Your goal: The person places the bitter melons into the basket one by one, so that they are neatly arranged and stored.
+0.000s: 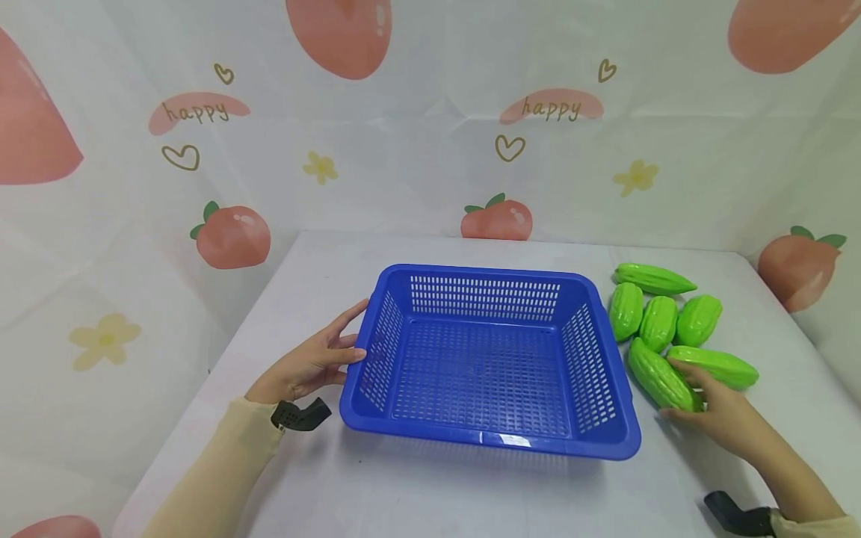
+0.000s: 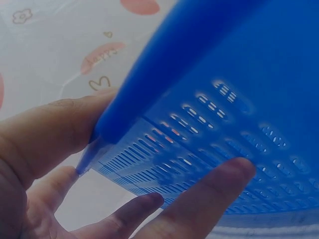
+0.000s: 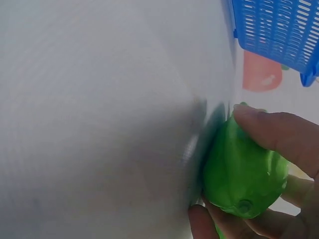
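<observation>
A blue plastic basket (image 1: 430, 435) with slotted walls is in the middle of the head view, nothing inside it. My left hand (image 1: 315, 364) holds its left side, the thumb at the rim and the other fingers spread against the outer wall in the left wrist view. To the right of the basket, my right hand (image 1: 723, 415) grips a glossy green ribbed gourd (image 1: 661, 377) between thumb and fingers. That gourd's blunt, stubbed end (image 3: 244, 206) faces the right wrist camera. Its long side lies close to the white table surface.
Several more green gourds lie together at the right: a long one (image 1: 654, 279) at the back, short ones such as this gourd (image 1: 658, 323) in the middle, and another long one (image 1: 723, 368) beside my right hand. A fruit-printed cloth (image 1: 417, 172) hangs behind the table (image 1: 437, 493).
</observation>
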Demonstrator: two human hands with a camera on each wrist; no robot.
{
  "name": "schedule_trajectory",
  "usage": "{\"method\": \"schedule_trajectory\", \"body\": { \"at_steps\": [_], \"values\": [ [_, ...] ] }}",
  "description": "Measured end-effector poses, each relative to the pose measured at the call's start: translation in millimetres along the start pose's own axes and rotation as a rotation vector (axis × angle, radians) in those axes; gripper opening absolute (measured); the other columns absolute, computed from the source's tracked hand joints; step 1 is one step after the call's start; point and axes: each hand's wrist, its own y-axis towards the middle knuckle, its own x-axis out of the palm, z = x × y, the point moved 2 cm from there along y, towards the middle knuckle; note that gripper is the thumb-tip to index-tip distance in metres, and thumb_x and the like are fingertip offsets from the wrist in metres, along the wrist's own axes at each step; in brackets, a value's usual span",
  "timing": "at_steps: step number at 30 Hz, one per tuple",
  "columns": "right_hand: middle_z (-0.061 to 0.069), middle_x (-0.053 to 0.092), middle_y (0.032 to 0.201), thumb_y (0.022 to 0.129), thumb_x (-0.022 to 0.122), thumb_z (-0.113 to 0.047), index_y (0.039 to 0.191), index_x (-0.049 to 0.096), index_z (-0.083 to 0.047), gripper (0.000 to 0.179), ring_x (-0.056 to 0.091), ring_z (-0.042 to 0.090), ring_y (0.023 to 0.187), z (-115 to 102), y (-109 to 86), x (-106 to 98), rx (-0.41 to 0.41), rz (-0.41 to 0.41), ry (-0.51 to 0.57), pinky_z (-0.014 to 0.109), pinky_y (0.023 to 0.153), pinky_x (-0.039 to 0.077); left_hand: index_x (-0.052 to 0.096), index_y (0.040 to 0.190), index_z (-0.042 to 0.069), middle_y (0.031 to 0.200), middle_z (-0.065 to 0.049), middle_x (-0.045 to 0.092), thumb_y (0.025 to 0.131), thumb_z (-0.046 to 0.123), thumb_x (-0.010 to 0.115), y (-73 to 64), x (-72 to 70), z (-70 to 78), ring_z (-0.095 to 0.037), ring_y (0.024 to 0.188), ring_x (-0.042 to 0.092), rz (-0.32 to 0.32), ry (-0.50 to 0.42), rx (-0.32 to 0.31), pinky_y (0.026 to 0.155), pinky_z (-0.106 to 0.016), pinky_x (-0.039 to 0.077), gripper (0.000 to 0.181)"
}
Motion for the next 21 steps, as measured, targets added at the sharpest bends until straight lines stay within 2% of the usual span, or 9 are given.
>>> {"method": "schedule_trajectory", "body": {
  "at_steps": [4,13,21],
  "values": [
    [0.048,0.037,0.131,0.078,0.079,-0.031,0.142,0.031,0.01,0.09,0.042,0.066,0.111,0.5,0.4,0.1,0.016,-0.016,-0.016,0.07,0.079,0.045,0.013,0.153,0.044,0.148,-0.023,0.04,0.091,0.007,0.065,-0.1,0.2,0.3,-0.032,0.107,0.066,0.0,-0.001,0.002,0.088,-0.053,0.054,0.089],
    [0.048,0.038,0.13,0.078,0.08,-0.032,0.141,0.031,0.01,0.091,0.043,0.067,0.111,1.3,0.4,1.2,0.016,-0.011,-0.021,0.07,0.079,0.045,0.013,0.153,0.043,0.148,-0.023,0.04,0.091,0.006,0.065,-0.2,0.5,1.2,-0.032,0.107,0.066,-0.012,-0.007,0.004,0.088,-0.053,0.054,0.089],
    [0.049,0.036,0.13,0.08,0.078,-0.03,0.142,0.031,0.011,0.089,0.039,0.068,0.113,1.5,0.1,-0.2,0.019,-0.016,-0.026,0.074,0.082,0.041,0.015,0.152,0.045,0.147,-0.022,0.041,0.091,0.005,0.065,0.3,0.6,1.0,-0.032,0.106,0.066,0.004,-0.022,-0.006,0.088,-0.053,0.054,0.089]
  ]
}}
